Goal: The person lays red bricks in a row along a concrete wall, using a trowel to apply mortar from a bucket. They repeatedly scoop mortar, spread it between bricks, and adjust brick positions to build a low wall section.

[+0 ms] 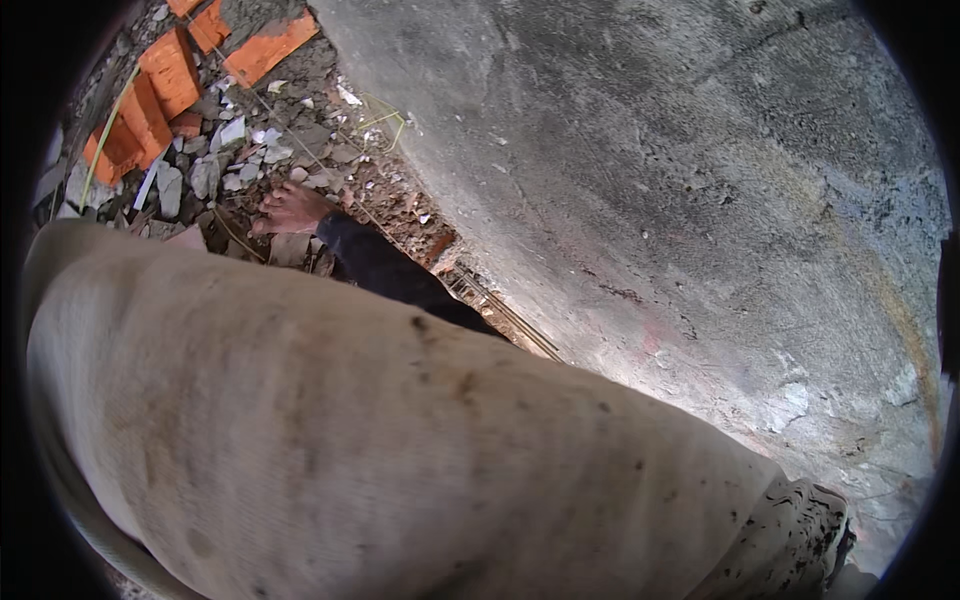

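My right hand [288,210] reaches left, at the end of a dark sleeve [390,270], and rests low on the rubble [215,175]. Its fingers look bent downward and somewhat apart, with nothing seen in them. Flat broken pieces [290,249] lie just below the fingers, and grey and white chips surround them. A large beige cloth surface [380,430], stained with mud, fills the foreground and hides part of my right arm; whether it is a sack or clothing I cannot tell. My left hand is not in the picture.
A rough grey concrete surface [640,190] spans the right side. Orange bricks [170,75], some broken, lie at the upper left beside a greenish strip [105,140]. Thin rods [510,318] run along the concrete's lower edge. A thin line crosses the debris.
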### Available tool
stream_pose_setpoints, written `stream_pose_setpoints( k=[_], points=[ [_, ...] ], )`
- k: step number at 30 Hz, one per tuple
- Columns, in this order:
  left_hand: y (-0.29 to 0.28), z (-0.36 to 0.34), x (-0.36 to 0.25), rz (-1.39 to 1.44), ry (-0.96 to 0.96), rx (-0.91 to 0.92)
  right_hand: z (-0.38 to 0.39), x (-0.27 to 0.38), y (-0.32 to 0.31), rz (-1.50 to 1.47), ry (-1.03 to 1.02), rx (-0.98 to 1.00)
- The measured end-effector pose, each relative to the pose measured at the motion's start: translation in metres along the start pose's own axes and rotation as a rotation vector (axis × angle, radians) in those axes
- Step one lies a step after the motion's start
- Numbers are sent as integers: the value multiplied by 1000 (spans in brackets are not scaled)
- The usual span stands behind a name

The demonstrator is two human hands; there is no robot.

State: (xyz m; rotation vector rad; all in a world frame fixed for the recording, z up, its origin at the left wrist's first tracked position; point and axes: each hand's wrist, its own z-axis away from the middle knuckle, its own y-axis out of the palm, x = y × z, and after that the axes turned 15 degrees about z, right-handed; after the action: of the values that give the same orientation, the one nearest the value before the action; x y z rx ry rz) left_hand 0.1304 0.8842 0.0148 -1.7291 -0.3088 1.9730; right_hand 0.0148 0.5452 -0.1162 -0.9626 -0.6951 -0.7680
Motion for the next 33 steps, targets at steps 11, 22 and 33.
stream_pose_setpoints(
  k=[11, 22, 33],
  points=[
    [18, 56, 7, 130, -92, -178, 52, -210, -178, 1029, 326, 168],
    [25, 57, 10, 223, -116, -219, -19, -298, -158, 547, 553, 90],
    [31, 64, 8, 237, -44, -174, -2, -299, -145, 205, 660, 39]
  ],
)
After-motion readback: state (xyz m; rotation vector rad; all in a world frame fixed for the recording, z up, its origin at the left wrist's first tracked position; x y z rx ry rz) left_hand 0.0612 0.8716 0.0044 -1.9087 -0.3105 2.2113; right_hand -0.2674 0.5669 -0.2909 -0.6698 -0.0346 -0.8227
